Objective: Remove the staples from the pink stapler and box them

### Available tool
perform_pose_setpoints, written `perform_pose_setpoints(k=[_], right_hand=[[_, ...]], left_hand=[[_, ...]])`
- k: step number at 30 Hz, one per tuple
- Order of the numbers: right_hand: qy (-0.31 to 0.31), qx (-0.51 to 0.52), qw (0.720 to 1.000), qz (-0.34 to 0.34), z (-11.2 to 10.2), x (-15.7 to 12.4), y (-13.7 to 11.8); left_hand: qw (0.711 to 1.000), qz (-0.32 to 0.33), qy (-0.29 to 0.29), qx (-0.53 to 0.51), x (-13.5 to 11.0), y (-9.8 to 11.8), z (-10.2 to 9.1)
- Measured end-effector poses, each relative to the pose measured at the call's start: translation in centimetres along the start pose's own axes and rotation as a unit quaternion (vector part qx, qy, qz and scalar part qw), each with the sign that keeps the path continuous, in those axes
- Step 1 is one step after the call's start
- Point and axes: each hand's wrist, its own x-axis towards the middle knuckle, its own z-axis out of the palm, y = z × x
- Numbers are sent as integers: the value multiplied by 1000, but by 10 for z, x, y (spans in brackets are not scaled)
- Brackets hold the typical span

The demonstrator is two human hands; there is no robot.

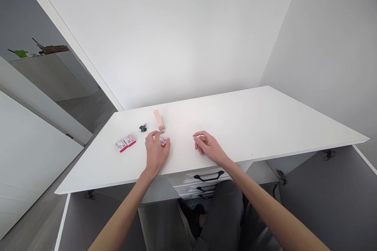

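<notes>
My left hand (156, 152) is at the left part of the white tabletop (235, 119), its fingers and thumb curved around a small red-and-white box (163, 141). The fingers hide part of that box. Just beyond this hand lies a pink stapler (158, 119). To its left sits a small black object (143, 128), too small to make out. Two more red-and-white boxes, a left one (121, 145) and a right one (129, 140), lie side by side farther left. My right hand (207, 147) hovers at or just above the tabletop, fingers loosely bent and slightly apart, holding nothing.
Below the tabletop are drawers with black handles (209, 176). A cabinet door (330, 200) stands open on the right, another (97, 219) on the left. A white wall (191, 39) rises behind the table. My legs are under its front edge.
</notes>
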Motion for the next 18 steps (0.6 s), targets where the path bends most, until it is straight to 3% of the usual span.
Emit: perform_pose_setpoints(k=[4,11,18], right_hand=[[1,4,1000,-1,0,0,0],[-4,-5,1000,-2,0,-1,-1],[-7,-7,1000,-2,0,-1,0]], left_hand=[[994,88,-45,43,-4,-2,1],[991,80,-36,100,13,-44,-18],[975,19,59,213,15,-72,-39]])
